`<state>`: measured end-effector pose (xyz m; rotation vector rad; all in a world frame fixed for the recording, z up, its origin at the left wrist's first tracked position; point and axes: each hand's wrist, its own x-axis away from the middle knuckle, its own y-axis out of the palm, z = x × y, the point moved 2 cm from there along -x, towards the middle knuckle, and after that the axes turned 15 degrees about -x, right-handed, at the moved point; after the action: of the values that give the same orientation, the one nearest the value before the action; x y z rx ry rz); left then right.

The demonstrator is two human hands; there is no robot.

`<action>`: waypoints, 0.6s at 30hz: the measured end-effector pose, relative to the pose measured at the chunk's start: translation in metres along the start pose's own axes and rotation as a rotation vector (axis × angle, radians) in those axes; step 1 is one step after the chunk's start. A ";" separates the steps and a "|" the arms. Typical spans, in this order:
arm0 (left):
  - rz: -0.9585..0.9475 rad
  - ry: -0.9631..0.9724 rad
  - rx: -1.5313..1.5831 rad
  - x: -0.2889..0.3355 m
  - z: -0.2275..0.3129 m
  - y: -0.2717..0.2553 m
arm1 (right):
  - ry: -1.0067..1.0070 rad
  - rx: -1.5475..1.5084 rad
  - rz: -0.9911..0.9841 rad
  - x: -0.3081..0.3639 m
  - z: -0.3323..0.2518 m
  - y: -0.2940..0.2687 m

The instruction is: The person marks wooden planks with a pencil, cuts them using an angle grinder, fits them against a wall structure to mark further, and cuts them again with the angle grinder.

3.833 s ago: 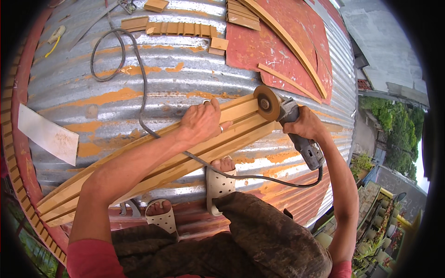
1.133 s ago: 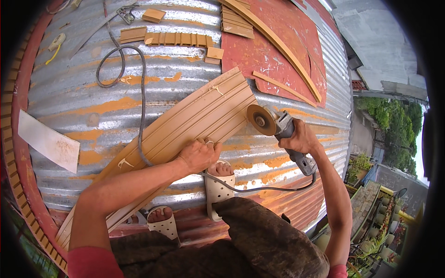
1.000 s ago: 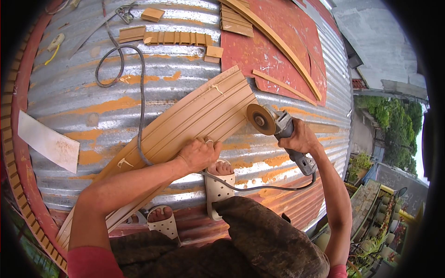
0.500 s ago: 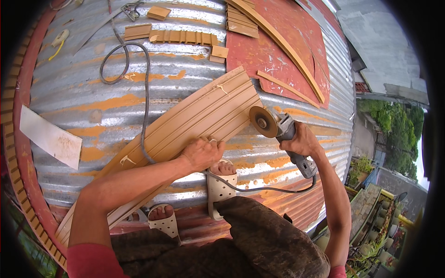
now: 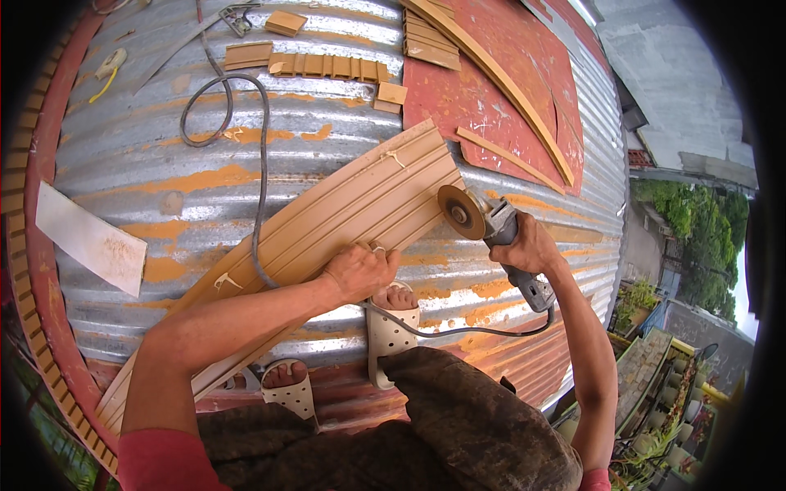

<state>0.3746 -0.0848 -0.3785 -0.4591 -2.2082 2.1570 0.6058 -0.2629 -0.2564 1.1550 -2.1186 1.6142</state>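
Note:
A long tan grooved panel (image 5: 327, 217) lies slantwise across the corrugated metal roof, its far end to the upper right. My left hand (image 5: 360, 270) is closed over the panel's near edge, gripping it. In my right hand (image 5: 528, 245) is an angle grinder (image 5: 502, 225), held by its grey body. The grinder's brown cutting disc (image 5: 460, 213) stands at the right end of the panel; whether it touches the edge I cannot tell. From the grinder's rear a grey power cord (image 5: 458, 334) runs left beneath my left forearm, then crosses the panel.
Tan offcuts (image 5: 327, 67) lie at the far side near a metal square (image 5: 237, 16). Long strips (image 5: 508, 90) rest on a red sheet (image 5: 524, 123). At left are a white plate (image 5: 90, 237) and a tape measure (image 5: 110, 64). The roof edge drops toward plants at right.
The grinder and my right hand have shifted very slightly left and up. My left hand keeps its place on the panel. The whole view has moved a little.

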 end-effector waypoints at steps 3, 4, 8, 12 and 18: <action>0.007 -0.002 -0.004 -0.001 0.000 -0.002 | 0.013 0.031 0.032 0.000 0.000 0.001; 0.007 -0.004 -0.004 -0.001 0.000 -0.003 | 0.012 0.033 0.031 0.000 0.000 0.001; -0.013 0.004 0.016 -0.001 0.001 -0.001 | -0.013 -0.008 0.012 -0.002 -0.001 0.001; -0.033 -0.001 0.040 -0.001 0.002 0.000 | -0.073 -0.037 0.003 -0.002 -0.003 0.002; -0.057 -0.002 0.052 -0.002 0.002 -0.001 | -0.067 -0.031 0.003 -0.003 -0.002 0.002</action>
<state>0.3758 -0.0873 -0.3769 -0.3864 -2.1333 2.1809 0.6057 -0.2598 -0.2594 1.2136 -2.1792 1.5592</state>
